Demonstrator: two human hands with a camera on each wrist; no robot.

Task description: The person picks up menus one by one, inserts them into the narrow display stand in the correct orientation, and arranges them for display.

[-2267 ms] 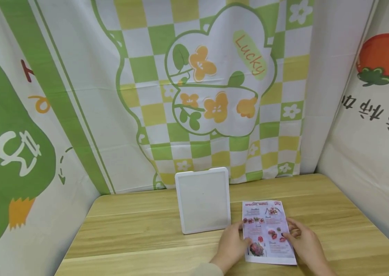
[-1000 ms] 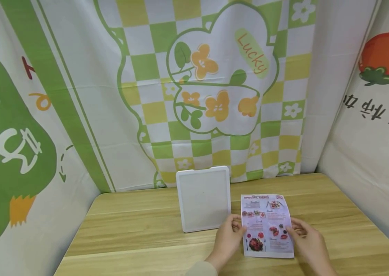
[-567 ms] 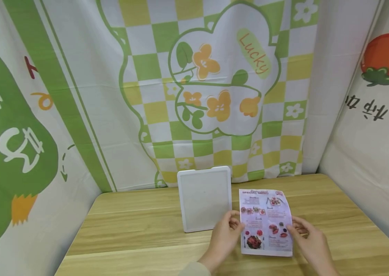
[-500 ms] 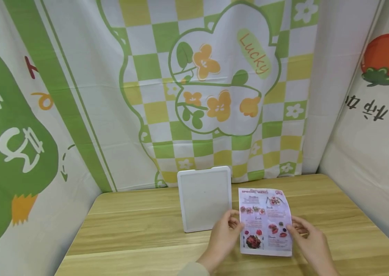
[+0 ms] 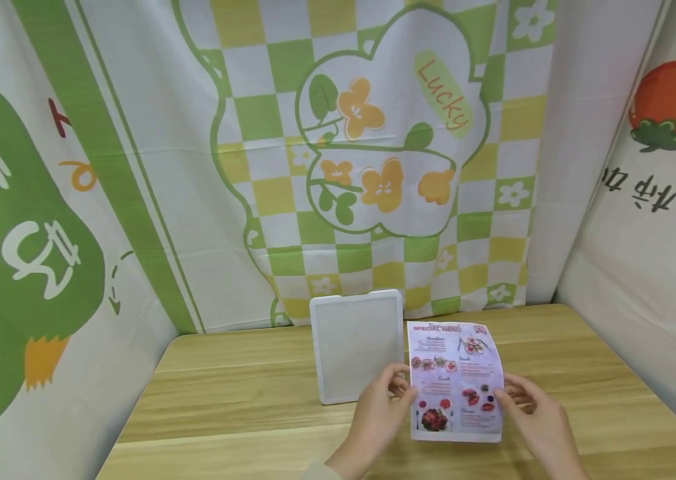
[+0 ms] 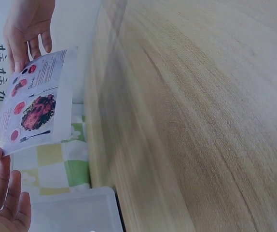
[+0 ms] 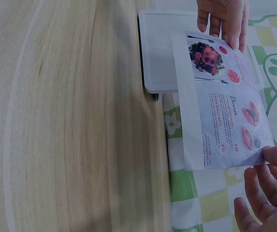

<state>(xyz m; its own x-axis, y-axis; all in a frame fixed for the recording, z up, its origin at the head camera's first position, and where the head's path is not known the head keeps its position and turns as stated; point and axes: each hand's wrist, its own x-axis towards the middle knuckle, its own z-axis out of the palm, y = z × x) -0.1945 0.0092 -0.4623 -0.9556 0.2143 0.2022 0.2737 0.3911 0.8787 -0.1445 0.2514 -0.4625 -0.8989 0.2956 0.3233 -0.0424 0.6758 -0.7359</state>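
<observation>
The tabletop (image 5: 212, 407) is wood-patterned, with pale tan bands of lengthwise grain, a smooth surface and rounded far corners. Standing on it, tilted slightly back, is a rectangular white framed panel (image 5: 357, 350) with rounded corners, a raised rim and a shallow notch in its top edge; the face is plain and faintly greyish. Behind hangs a creased fabric curtain (image 5: 278, 120) in green, yellow and white checks, with orange flowers and the word "Lucky". The item in hand is a thin, flexible printed menu sheet (image 5: 457, 383), rectangular, bowed along its length, with a blank white strip at its lower edge. It bears the red heading "SPECIAL MENU", small food pictures and columns of fine text, mostly too small to read; "Dinner" is legible from the right wrist. The sheet is above the tabletop, to the right of the panel. The left hand (image 5: 377, 413) pinches one long edge between thumb and fingers; the right hand (image 5: 539, 420) pinches the opposite edge likewise.
</observation>
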